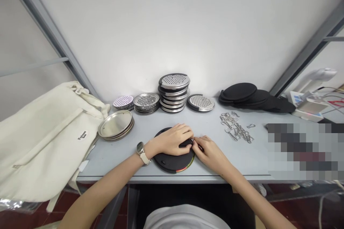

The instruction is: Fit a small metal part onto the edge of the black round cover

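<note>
A round black case (pixel 172 162) lies flat near the front of the table, with a red and yellow strip showing along its lower right edge. My left hand (pixel 173 139) rests across the case, its thumb and fingers closed around a black part at its right side. My right hand (pixel 209 150) meets it there, thumb and finger pinched together. A small shiny bit shows between the fingertips, too small to make out. To the right lies a loose pile of metal carabiner clips (pixel 238 130).
Behind the case stands a stack of round graters (pixel 174 81), with a single grater (pixel 202 102) beside it. Metal discs (pixel 115 123) and more graters (pixel 146 101) are at left. Black cases (pixel 239 91) lie back right. A cream bag (pixel 48 132) covers the left end.
</note>
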The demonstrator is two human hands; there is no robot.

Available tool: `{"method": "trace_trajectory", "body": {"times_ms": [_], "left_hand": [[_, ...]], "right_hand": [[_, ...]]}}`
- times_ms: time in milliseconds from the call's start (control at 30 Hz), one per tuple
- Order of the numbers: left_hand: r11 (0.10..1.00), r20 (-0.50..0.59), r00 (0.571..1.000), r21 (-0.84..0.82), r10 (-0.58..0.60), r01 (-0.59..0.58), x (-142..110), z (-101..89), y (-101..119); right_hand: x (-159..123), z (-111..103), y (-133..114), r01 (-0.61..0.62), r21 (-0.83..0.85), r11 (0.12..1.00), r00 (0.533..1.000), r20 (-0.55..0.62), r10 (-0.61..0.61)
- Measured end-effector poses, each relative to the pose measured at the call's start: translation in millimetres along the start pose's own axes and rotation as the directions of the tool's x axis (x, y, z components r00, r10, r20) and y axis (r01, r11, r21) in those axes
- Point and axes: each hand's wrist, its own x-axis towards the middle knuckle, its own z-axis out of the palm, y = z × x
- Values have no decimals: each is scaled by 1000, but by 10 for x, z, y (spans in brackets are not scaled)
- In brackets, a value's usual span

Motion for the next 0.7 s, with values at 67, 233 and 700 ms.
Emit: {"method": "trace_trajectory", "body": {"times_ms": [67,233,700], "left_hand": [[1000,-2,1000,1,2,-2,-1,4,-1],[1000,-2,1000,13,2,-2,3,8,-2],[1000,-4,1000,2,1,-1,6,-1,9]], "right_hand": [[1,1,-3,3,-3,1000,1000,-2,-3],[-9,-8,-9,7,-9,1000,1000,-8,-7],[-14,-3,1,-2,-5,1000,1000,5,2]]}}
